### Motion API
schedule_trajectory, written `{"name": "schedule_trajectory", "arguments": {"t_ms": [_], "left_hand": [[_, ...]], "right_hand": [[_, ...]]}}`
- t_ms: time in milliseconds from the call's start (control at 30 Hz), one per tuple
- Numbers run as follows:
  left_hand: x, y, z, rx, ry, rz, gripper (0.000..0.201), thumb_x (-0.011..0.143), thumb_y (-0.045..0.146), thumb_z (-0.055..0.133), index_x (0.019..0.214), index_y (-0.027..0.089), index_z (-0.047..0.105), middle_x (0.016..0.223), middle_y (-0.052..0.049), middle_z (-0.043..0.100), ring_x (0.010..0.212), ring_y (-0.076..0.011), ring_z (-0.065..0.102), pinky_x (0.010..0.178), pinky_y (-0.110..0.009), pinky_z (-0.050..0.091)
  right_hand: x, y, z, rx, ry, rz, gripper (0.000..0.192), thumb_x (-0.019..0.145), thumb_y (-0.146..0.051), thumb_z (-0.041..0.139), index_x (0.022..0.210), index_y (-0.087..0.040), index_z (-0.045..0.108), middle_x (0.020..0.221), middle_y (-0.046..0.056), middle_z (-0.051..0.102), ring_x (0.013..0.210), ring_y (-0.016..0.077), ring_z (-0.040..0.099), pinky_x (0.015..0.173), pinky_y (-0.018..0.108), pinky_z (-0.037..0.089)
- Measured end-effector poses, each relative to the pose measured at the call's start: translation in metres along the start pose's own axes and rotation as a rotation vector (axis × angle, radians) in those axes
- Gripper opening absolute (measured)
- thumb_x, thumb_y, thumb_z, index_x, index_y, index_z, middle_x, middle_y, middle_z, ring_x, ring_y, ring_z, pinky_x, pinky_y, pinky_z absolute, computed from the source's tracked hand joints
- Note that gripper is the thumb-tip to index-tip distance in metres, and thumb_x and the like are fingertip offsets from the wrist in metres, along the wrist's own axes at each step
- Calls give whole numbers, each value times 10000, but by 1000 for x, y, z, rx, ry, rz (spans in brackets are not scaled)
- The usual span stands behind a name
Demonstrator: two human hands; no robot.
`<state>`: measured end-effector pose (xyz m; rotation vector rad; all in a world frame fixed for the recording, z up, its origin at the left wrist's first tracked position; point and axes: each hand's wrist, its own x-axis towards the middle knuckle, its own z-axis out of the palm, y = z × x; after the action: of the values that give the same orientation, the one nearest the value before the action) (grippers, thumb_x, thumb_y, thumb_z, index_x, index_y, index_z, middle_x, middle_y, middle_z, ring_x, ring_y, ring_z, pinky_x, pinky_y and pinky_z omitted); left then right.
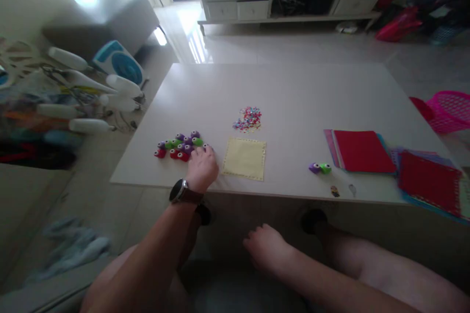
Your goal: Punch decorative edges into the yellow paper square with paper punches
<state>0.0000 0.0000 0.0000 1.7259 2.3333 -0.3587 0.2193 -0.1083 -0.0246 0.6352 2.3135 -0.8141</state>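
My left hand (203, 168), a watch on its wrist, reaches over the table's near left part. Its bent fingertips close around a small purple eyed piece (206, 146). Just left of it lies a cluster of small rounded pieces in purple, green (197, 142) and red (182, 156), each with a white eye-like dot. A pale yellow felt square (244, 159) with dotted edges lies flat to the right of that hand. Loose colourful sequins (250, 118) form a small pile beyond the square. Below the table edge, my right hand (266, 249) is held with curled fingers, nothing visible in it.
On the white table (293, 98), a purple piece (315, 167) and a green piece (325, 168) lie right of centre. Two small flat items are near the front edge. Stacks of coloured felt sheets (363, 151) lie at right. A pink basket (450, 111) stands beyond the right edge.
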Motion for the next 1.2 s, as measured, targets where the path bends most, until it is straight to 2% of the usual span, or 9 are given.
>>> {"name": "schedule_trajectory", "arguments": {"t_ms": [100,267,367,500,633,767,867,1033,1200], "left_hand": [[0,-5,2,25,-13,29,507,975,115,295,1449,8,439,1279,-280,554,1186,-389,569,941,-450,488],[0,-7,9,8,-69,141,403,941,70,330,1281,55,548,1223,-227,566,1078,-322,633,954,-427,496],[-1,-4,10,-89,-42,181,325,927,82,393,1196,110,572,1175,-183,565,999,-286,651,909,-412,523],[-4,6,5,-338,64,296,424,810,16,495,1201,168,561,1130,-112,569,980,-228,638,902,-374,549],[-12,25,3,-707,94,526,626,745,-19,548,1319,224,486,1216,-68,562,932,-145,640,834,-285,575],[-23,42,12,-917,41,673,682,786,20,610,1397,259,425,1219,-55,575,899,-118,665,797,-260,594],[-26,51,22,-991,26,692,698,813,46,632,1434,263,400,1231,-65,578,921,-126,687,801,-266,604],[-28,58,30,-1071,-13,683,718,802,35,655,1428,254,381,1220,-62,583,947,-137,699,771,-252,608],[-36,59,31,-820,51,634,531,807,51,701,1257,216,471,1259,-89,613,1164,-228,642,992,-405,576]], "right_hand": [[-2,0,-3,-6,-6,6,192,902,-192,689,1066,-142,775,1031,160,766,999,300,742,912,413,547],[-5,8,-13,13,-17,9,208,900,-169,672,1081,-126,766,1067,150,765,1013,319,735,924,437,545],[-7,19,-26,26,62,7,211,918,-179,629,1076,-127,759,1058,141,763,1003,316,733,901,418,543],[-14,43,-54,106,267,55,187,963,-238,579,1034,-160,733,1051,122,752,991,274,723,870,355,526],[-18,71,-79,291,607,228,177,959,-188,588,1116,-167,668,1116,106,713,983,220,679,875,328,506],[-17,91,-87,508,847,133,311,895,-133,655,1202,-172,626,1188,91,671,949,166,659,873,299,519],[-16,93,-86,611,857,47,283,882,-103,659,1157,-170,649,1156,75,691,920,153,666,858,288,526],[-16,91,-84,566,819,1,202,900,-63,621,1051,-179,690,1051,46,719,967,171,663,897,294,489],[-17,103,-85,434,813,96,118,913,-99,599,956,-177,676,970,52,698,899,177,633,828,276,452]]}}
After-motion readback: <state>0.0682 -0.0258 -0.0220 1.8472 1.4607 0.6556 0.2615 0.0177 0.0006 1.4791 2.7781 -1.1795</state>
